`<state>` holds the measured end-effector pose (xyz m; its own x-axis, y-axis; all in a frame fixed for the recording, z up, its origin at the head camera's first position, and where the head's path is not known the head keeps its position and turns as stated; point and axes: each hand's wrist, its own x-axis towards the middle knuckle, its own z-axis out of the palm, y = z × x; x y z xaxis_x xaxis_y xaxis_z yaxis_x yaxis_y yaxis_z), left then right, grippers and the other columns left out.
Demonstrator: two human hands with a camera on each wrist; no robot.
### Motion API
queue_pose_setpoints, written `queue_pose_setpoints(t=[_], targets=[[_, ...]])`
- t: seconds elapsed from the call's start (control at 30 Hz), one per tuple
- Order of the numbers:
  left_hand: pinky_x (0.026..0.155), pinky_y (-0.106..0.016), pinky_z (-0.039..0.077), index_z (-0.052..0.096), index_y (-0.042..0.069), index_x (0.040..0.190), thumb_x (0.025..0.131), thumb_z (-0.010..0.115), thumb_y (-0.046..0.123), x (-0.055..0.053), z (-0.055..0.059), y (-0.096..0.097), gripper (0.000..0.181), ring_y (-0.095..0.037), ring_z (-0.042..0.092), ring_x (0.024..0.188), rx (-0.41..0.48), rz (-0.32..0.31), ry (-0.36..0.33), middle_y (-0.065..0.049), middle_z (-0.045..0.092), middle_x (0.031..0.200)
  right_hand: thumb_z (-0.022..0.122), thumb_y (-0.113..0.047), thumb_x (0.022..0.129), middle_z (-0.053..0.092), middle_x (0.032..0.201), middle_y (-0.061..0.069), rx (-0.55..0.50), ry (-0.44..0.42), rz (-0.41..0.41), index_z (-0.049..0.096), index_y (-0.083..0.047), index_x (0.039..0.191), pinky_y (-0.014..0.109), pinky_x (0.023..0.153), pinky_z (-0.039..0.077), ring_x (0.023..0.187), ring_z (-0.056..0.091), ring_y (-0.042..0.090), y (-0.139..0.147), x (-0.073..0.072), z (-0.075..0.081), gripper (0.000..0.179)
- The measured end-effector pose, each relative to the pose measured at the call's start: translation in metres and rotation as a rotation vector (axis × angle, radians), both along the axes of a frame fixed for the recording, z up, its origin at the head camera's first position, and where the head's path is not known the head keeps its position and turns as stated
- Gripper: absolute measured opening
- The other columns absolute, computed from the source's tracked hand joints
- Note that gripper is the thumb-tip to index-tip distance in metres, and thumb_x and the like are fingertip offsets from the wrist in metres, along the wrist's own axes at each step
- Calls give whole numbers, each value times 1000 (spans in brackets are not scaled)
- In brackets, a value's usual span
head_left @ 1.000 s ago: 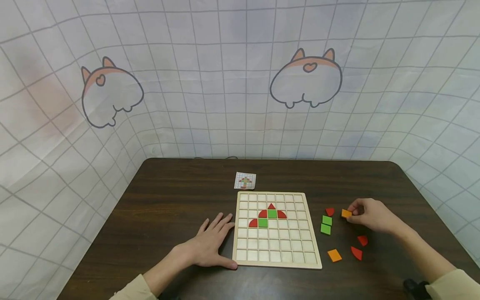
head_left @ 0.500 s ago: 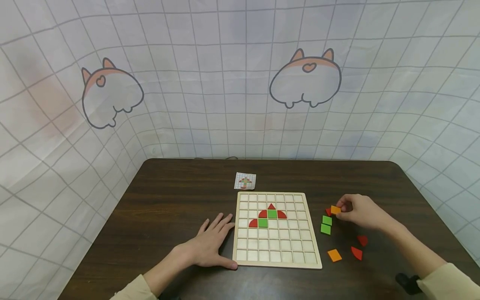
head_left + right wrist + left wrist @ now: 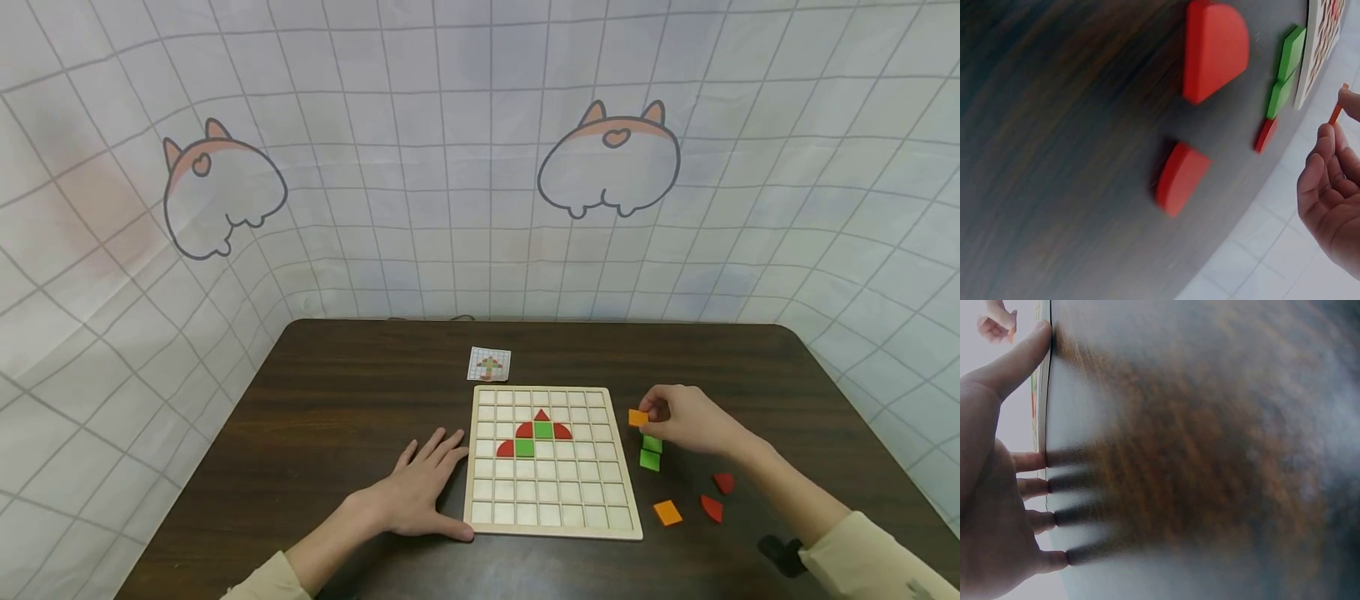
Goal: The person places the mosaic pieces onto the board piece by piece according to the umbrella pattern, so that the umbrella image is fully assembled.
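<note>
Thumb and fingers of the right hand curl in, pinching an orange square. The left hand lies spread and relaxed, fingers along the left edge of the board, thumb at its near left corner. Set in the cells are a red triangle, three red quarter-circles and two green squares. A patterned card lies just beyond. Two loose green tiles lie partly under the right hand, which hides a red piece beside them from the head view. Nearer the person are another orange tile and two red pieces. The orange square is at the right fingertips, off the worktop, just right of the board's far half.
</note>
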<state>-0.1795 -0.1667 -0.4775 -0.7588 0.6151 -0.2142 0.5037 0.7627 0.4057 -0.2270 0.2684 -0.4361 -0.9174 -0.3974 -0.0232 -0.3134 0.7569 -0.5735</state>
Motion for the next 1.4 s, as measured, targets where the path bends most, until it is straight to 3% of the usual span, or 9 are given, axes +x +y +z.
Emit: queue_pose_setpoints(t=[0.57,0.9,1.1,1.4], targets=[[116,-67,9,29,11,161,81,67,78,1,0,0,111,-36,4,156,5,-3,3,-10,10,171,83,-13,87,59,81,-5,18,49,120,66,-4,98,29,66,49,72,53,11,-49,-3,-4,22],[115,-69,10,30,9,161,82,67,77,1,2,0,110,-38,5,156,10,-9,6,-12,11,171,81,-11,85,58,80,-6,13,10,168,66,-7,96,28,62,46,67,51,10,-72,-3,-13,19],[115,-70,11,30,9,160,83,68,75,0,2,0,109,-39,5,155,22,-11,8,-13,13,170,83,-13,85,58,79,-7,39,53,217,67,-7,94,27,65,47,69,50,7,-84,0,-13,20],[114,-70,11,30,8,160,83,69,75,2,2,0,109,-39,5,155,23,-10,10,-13,12,170,81,-10,84,58,80,-7,77,65,234,67,-7,94,29,68,48,71,51,9,-103,1,-15,18]])
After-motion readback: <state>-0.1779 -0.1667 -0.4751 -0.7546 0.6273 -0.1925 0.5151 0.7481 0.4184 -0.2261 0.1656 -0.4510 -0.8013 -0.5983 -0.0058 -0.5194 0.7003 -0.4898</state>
